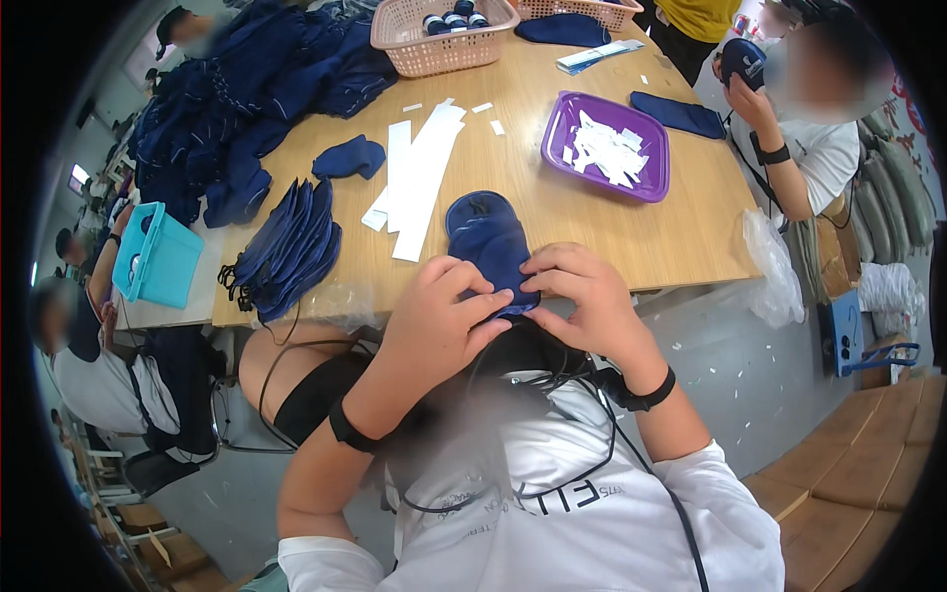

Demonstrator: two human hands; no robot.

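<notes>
A navy blue cloth piece, pouch-like with a rounded far end (485, 237), lies over the table's near edge in front of me. My left hand (444, 306) pinches its near left corner between thumb and fingers. Opposite it, my right hand (582, 296) grips the near right edge, thumb below and fingers on top. The near hem is gathered between the two hands. To the left sits a stack of similar navy pieces with black cords (286, 247). Long white paper strips (426, 178) lie just beyond my left hand.
A purple tray (663, 187) holds white slips. Farther back are a heap of navy fabric (227, 99), a pink basket (444, 61) with dark rolls, and a flat navy piece (679, 115). A turquoise bin (148, 259) stands left. Co-workers sit at both sides; the right one holds a navy piece (742, 64).
</notes>
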